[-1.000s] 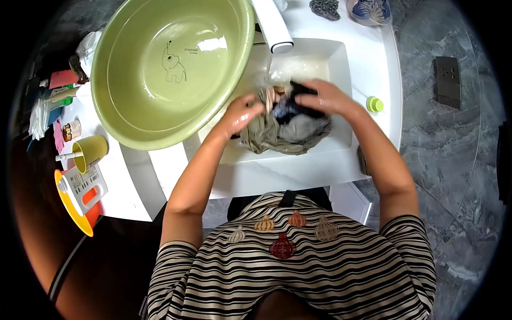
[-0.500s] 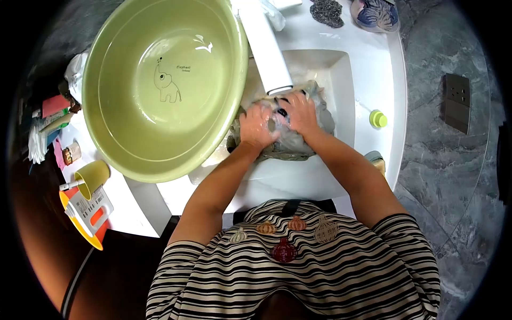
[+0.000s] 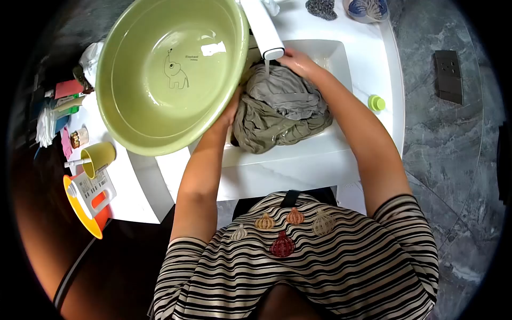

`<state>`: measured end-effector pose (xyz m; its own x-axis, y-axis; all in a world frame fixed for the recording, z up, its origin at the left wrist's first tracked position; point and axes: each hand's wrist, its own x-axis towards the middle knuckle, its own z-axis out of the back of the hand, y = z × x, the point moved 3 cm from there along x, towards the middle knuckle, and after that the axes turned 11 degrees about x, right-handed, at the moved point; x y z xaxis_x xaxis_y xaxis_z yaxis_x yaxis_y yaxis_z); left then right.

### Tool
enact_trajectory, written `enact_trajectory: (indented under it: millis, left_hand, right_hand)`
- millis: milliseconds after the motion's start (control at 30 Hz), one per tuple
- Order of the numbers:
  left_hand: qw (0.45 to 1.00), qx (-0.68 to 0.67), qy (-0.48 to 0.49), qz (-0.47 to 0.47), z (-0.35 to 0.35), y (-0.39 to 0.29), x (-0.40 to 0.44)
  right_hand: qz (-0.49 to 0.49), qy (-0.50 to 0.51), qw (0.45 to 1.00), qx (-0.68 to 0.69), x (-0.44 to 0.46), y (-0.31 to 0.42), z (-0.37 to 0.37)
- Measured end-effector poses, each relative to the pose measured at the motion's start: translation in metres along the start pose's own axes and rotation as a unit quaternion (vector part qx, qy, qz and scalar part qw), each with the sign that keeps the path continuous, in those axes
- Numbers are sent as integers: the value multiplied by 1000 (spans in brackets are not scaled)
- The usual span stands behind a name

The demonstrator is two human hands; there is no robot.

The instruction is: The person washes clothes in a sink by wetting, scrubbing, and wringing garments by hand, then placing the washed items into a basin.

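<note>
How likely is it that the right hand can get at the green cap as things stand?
Probably yes: the green cap sits uncovered on the counter right of the sink, and only the sink's edge seems to lie between it and the right hand.

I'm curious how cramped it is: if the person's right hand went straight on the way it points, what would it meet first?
Going by the picture, the right hand would first meet the end of the white faucet. Depth is unclear, though: it might pass underneath.
</note>
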<state>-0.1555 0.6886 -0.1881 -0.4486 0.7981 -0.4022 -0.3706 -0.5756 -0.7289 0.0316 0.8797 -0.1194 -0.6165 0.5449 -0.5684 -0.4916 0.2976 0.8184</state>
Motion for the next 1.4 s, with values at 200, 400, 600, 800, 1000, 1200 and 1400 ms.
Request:
enact_trajectory:
  millis: [200,400,600,800,1000,1200,1400]
  left_hand:
    - [996,58,-68,2,46,1,-74]
    - [944,249,-143,-162,42,-56,-128]
    - [915,238,-199,-258,2,-126,-140]
    - [969,-138,-15,-203,28,-172,-128]
    - [934,0,-30,-357,64,-256,-146]
    - [945,-35,110,-307,102,-309,-162]
    - [838,-411,250,-258,176,-302,-167]
  right_hand:
    - [301,-130,848,-416,-82,-48,-35]
    - [196,-128,963,-135,-153,17,-54]
    - [421,-101,898,-86,-234,143,-27]
    - [473,-237,847,58,-286,223,22]
    - [499,-166,849,50,-325,266,12]
    - [542,-166,819,86,-363,323,26]
    - [521,-231,810,138,-381,332,67]
